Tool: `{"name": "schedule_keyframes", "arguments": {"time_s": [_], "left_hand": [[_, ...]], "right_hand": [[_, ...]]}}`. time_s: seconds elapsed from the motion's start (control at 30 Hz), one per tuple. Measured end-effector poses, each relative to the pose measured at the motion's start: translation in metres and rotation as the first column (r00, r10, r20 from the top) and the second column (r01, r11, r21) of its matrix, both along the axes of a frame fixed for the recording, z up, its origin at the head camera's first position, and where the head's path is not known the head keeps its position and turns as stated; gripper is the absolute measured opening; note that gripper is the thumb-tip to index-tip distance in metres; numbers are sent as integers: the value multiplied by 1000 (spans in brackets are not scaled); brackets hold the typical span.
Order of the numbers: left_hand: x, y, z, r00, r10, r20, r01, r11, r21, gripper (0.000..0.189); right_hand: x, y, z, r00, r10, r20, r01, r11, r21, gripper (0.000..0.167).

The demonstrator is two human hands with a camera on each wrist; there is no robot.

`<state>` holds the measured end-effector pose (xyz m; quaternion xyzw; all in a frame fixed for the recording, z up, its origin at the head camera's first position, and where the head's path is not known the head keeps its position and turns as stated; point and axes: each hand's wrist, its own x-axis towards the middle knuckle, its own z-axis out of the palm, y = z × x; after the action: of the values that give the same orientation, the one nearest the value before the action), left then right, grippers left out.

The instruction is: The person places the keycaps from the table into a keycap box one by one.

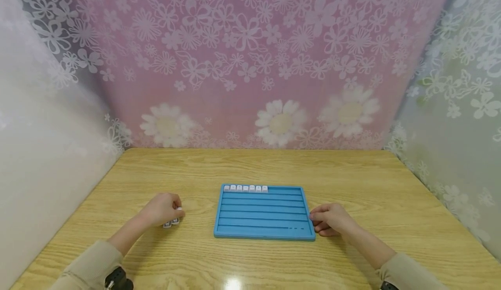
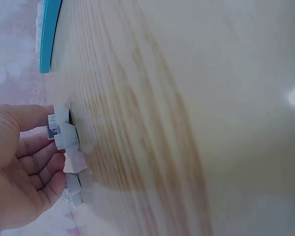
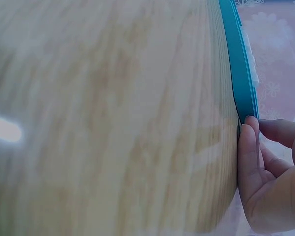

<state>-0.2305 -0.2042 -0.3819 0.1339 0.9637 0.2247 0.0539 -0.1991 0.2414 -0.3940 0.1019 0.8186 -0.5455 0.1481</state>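
A blue keycap tray [image 1: 258, 208] with long ridged rows lies flat on the table. Several white keycaps [image 1: 245, 188] stand side by side in its top row, from the left corner to past the middle. To the tray's left, my left hand [image 1: 162, 209] pinches a white keycap [image 2: 61, 115] between thumb and fingers, down by the tabletop. More loose keycaps [image 1: 171, 223] lie right under and beside those fingers; the hand partly hides them. My right hand [image 1: 332, 220] grips the tray's right edge, the thumb and fingertips at its rim [image 3: 245, 101].
The wooden table [image 1: 250, 259] reaches back to a pink flowered curtain [image 1: 250, 64]. Pale curtains hang on both sides, along the table's left and right edges. Black wrist devices [image 1: 117, 278] sit at both sleeves.
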Motion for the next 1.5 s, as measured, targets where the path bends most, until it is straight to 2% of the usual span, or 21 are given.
{"name": "schedule_keyframes", "arguments": {"time_s": [0.23, 0.4, 0.67, 0.83, 1.13, 1.3, 1.5], "left_hand": [[0, 2, 0, 1000, 24, 14, -25, 999, 35, 12], [-2, 6, 2, 999, 35, 7, -35, 995, 89, 17], [-8, 12, 6, 997, 8, -76, 6, 984, 178, 25], [-7, 16, 8, 996, -9, -90, 27, 978, 208, 30], [-6, 25, 12, 994, -33, -105, 60, 960, 272, 25], [-7, 32, 12, 997, -23, -71, 45, 941, 337, 23], [-6, 40, 10, 1000, -17, 15, 9, 899, 437, 24]], "right_hand": [[-1, 0, 0, 1000, 15, -1, -15, 1000, -5, 28], [-1, 0, 0, 1000, 19, 1, -19, 1000, -5, 28], [1, 1, -1, 1000, 24, -5, -24, 1000, -7, 30], [1, 1, -1, 999, 27, -19, -27, 1000, -8, 31], [1, 0, 1, 1000, 11, -19, -11, 1000, 3, 29], [1, -1, 2, 1000, 3, -12, -3, 1000, 6, 28], [1, -1, 2, 1000, 5, -9, -5, 1000, 6, 29]]}}
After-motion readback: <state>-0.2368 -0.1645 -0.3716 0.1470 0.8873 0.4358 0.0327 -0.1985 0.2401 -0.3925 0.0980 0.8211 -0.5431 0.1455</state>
